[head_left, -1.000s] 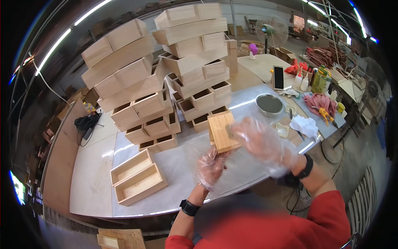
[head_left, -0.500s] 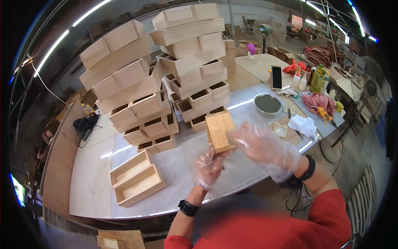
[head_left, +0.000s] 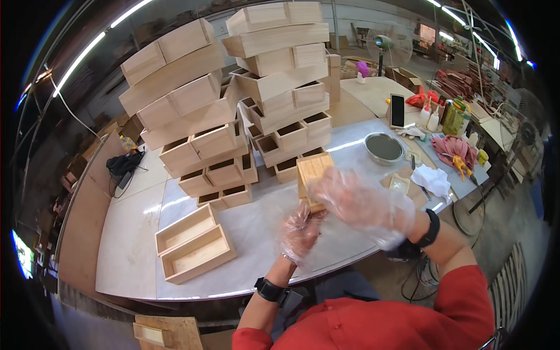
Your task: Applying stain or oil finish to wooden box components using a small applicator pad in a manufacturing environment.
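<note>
My left hand (head_left: 300, 231), in a clear plastic glove, grips the lower end of a small wooden box (head_left: 314, 167) and holds it up above the table. The box's wood looks more yellow than the pale stacked ones. Across its near right part lies my right hand (head_left: 359, 201), also in a clear glove. Motion smears its fingers, and I cannot make out whether they hold anything. To the left, a pale open wooden tray with two compartments (head_left: 201, 255) rests on the table.
Two tall stacks of pale wooden boxes, a left one (head_left: 184, 96) and a right one (head_left: 286, 70), stand behind my hands. On the right are a round bowl of dark liquid (head_left: 384, 147), a white cloth (head_left: 431, 179), a phone (head_left: 397, 111), bottles (head_left: 433, 121) and a pink rag (head_left: 455, 149).
My right hand has shifted left over the face of the box and covers more of it. My left hand keeps its grip. The whole view has turned slightly.
</note>
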Demonstrator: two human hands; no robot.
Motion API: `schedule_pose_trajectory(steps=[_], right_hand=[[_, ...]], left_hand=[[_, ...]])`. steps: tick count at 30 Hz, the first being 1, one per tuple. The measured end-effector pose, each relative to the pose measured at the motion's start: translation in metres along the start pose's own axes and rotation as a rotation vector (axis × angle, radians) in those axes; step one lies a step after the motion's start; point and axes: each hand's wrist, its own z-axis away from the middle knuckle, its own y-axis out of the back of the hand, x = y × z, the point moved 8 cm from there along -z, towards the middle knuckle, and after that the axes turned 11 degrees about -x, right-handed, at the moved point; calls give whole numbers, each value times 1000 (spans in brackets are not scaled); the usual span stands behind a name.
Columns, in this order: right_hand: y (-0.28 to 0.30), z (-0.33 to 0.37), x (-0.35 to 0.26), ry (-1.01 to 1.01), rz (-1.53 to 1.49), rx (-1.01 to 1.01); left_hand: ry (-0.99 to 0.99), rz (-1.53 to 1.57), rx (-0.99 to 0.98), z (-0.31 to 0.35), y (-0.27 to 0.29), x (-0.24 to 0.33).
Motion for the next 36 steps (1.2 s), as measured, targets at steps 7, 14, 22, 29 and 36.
schedule_pose_trajectory(steps=[7, 14, 22, 29, 36], right_hand=[[7, -26, 24, -62, 94, 232], [13, 24, -6, -132, -56, 121], [21, -8, 31, -68, 56, 294], [9, 33, -20, -51, -66, 141], [26, 40, -29, -80, -31, 225]], left_hand=[[-12, -66, 8, -2, -3, 9], [-135, -111, 2, -6, -6, -6], [-59, -16, 18, -4, -5, 4], [-16, -122, 66, -8, 2, -10], [-127, -194, 135, -9, 12, 6]])
